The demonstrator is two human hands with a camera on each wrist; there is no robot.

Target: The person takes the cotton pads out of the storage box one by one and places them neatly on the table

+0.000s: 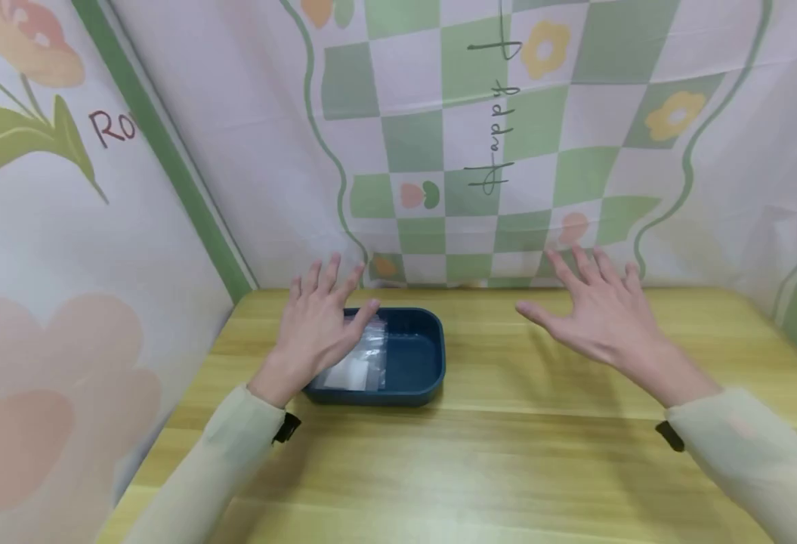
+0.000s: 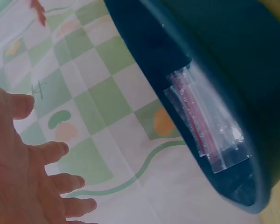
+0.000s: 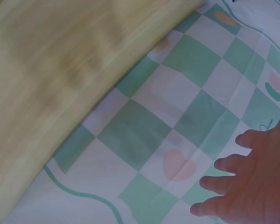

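A dark blue rectangular tray [image 1: 415, 393] with raised walls sits on the wooden table, left of the middle. Inside its left part lie several clear zip bags [image 1: 373, 355], whose reddish zip strips show in the left wrist view on the bags [image 2: 210, 121]. My left hand [image 1: 316, 325] hovers over the tray's left side with fingers spread, hiding part of the bags and rim. Out to the right, my right hand [image 1: 602, 317] is held above the table, fingers spread and holding nothing; its spread fingers also show in the right wrist view.
The light wooden table [image 1: 480, 461] ends at a back edge against a hanging cloth [image 1: 412, 136] with green and white checks. A second flower-printed cloth [image 1: 44, 249] borders the left side. Each wrist, at the cuff, carries a small black strap piece [image 1: 287, 428].
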